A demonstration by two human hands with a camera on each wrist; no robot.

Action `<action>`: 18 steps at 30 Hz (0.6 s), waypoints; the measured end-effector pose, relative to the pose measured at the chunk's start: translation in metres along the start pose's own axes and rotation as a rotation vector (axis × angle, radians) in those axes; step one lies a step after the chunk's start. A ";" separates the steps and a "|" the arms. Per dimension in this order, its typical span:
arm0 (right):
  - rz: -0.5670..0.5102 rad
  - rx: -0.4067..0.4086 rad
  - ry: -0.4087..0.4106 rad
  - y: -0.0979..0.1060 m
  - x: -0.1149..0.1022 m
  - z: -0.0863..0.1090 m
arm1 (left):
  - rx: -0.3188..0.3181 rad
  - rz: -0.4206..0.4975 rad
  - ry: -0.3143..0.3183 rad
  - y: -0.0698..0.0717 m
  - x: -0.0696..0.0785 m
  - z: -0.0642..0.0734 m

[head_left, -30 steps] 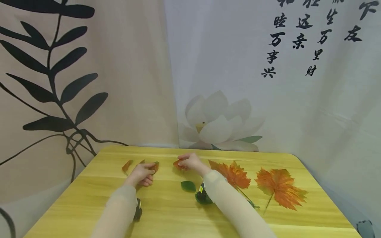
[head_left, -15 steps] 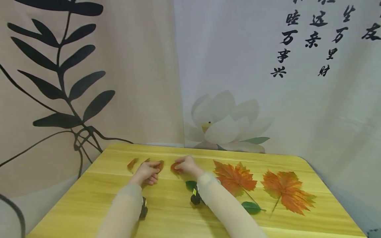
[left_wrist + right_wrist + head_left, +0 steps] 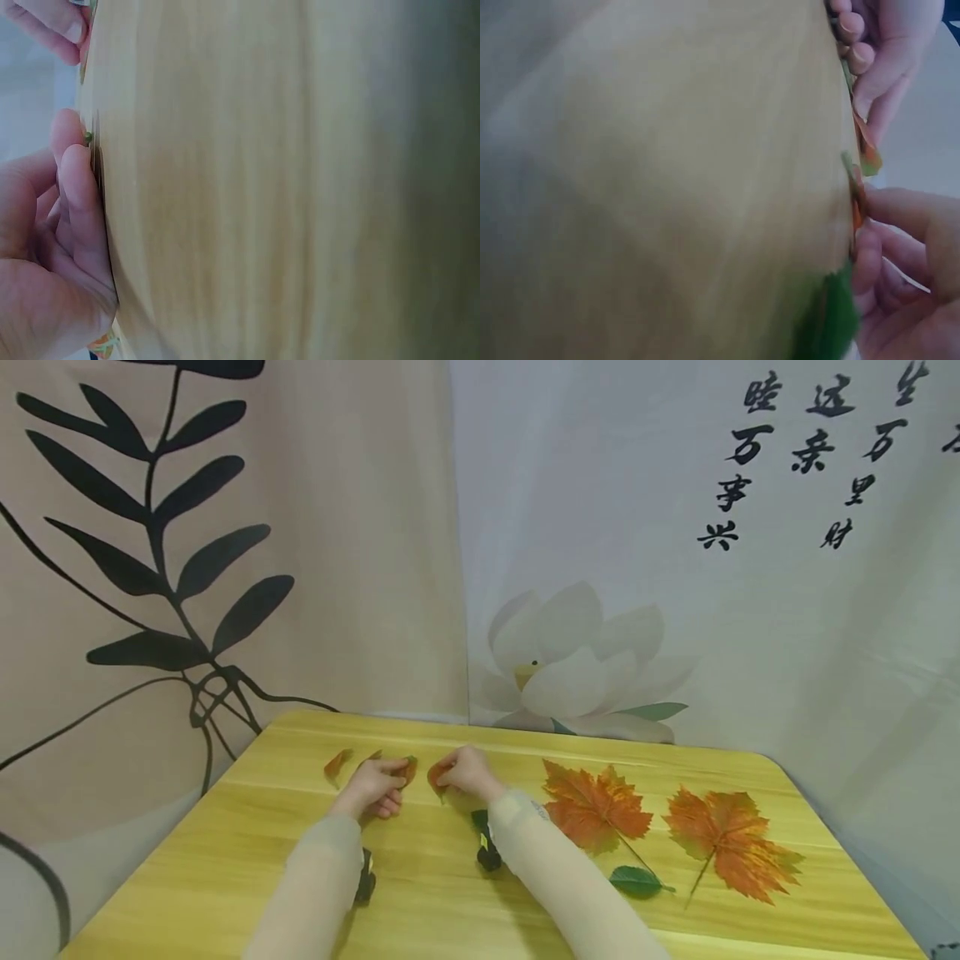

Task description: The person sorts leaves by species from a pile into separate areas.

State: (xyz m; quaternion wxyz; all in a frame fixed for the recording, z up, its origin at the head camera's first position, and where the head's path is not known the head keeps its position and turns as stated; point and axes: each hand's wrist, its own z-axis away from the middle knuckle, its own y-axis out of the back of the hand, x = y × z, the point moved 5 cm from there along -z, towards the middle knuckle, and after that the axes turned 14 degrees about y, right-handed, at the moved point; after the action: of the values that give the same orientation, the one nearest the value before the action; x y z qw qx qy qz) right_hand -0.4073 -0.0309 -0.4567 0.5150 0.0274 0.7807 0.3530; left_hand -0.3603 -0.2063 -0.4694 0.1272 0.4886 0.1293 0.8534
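Near the back left of the table, in the head view, my left hand (image 3: 377, 788) pinches a small orange leaf (image 3: 409, 772) close to the tabletop. My right hand (image 3: 472, 775) holds another small orange leaf (image 3: 434, 777) between thumb and fingers, a short gap to the right of the first. The right wrist view shows both leaves near the wood, the left one with a greenish end (image 3: 871, 162). Beyond my left hand lies a third small orange leaf (image 3: 337, 765). A fourth leaf (image 3: 374, 756) is mostly hidden behind that hand.
Two large orange maple leaves (image 3: 600, 810) (image 3: 731, 843) with stems lie on the right of the yellow wooden table (image 3: 420, 893). One green leaf (image 3: 636, 882) sits below them; another (image 3: 479, 819) is partly behind my right wrist. A printed curtain (image 3: 360, 568) hangs behind.
My right hand has brought its leaf left, closer to the one in my left hand. The left hand stays nearly in place, while the head view has shifted slightly.
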 end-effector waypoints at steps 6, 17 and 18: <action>0.092 -0.005 0.024 -0.005 -0.002 -0.004 | 0.000 0.020 0.014 0.001 -0.001 -0.004; 0.113 -0.027 0.040 -0.010 -0.007 -0.005 | 0.007 -0.005 0.011 0.001 -0.001 0.002; 0.102 -0.026 0.047 -0.010 -0.008 -0.005 | 0.007 -0.001 0.013 0.001 0.000 0.004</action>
State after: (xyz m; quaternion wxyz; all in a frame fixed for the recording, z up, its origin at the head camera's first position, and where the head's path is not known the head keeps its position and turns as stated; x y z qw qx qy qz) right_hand -0.4043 -0.0441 -0.4551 0.4783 0.0520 0.7854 0.3894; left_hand -0.3567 -0.2070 -0.4669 0.1251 0.4833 0.1332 0.8561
